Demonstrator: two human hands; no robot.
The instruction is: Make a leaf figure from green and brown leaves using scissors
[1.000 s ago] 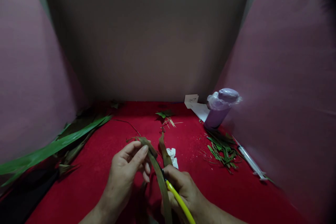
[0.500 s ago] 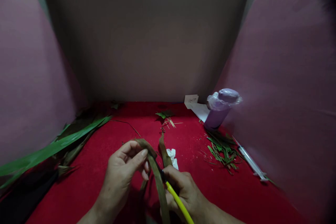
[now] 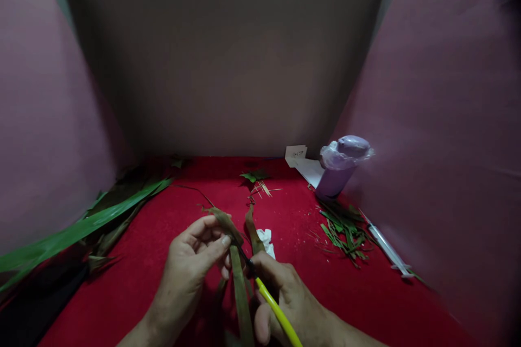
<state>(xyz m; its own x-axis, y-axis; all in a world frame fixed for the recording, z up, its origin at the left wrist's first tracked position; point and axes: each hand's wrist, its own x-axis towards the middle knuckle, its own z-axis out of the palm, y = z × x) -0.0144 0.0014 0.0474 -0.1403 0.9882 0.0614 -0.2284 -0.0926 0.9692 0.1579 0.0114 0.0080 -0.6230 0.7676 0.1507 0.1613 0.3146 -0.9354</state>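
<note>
My left hand (image 3: pixel 199 260) pinches a brownish-green leaf strip (image 3: pixel 241 298) between thumb and fingers, near a bend at its top. Below the pinch the strip hangs down toward me. My right hand (image 3: pixel 285 293) is closed round a yellow-handled tool (image 3: pixel 279 312). Its dark, narrow front end lies against the strip beside my left thumb. Whether it is pliers or scissors is hard to tell, since my fingers hide much of it. Another dried leaf strip (image 3: pixel 253 230) rises just behind my right hand, its lower part hidden.
Green and dried long leaves (image 3: pixel 89 230) lie at the left, near a black cloth (image 3: pixel 44 309). Toothpicks (image 3: pixel 265 188), crumpled white tissue (image 3: pixel 266 241) and white paper (image 3: pixel 310 172) sit ahead. Right are leaf scraps (image 3: pixel 345 233), a syringe (image 3: pixel 388 252) and a purple container (image 3: pixel 336 179). Walls enclose the red surface.
The leaf strip's folded top has tilted, and a thin, curly end now shows beyond my left fingers. The hanging part has shifted slightly left. My right thumb has come into view below the tool.
</note>
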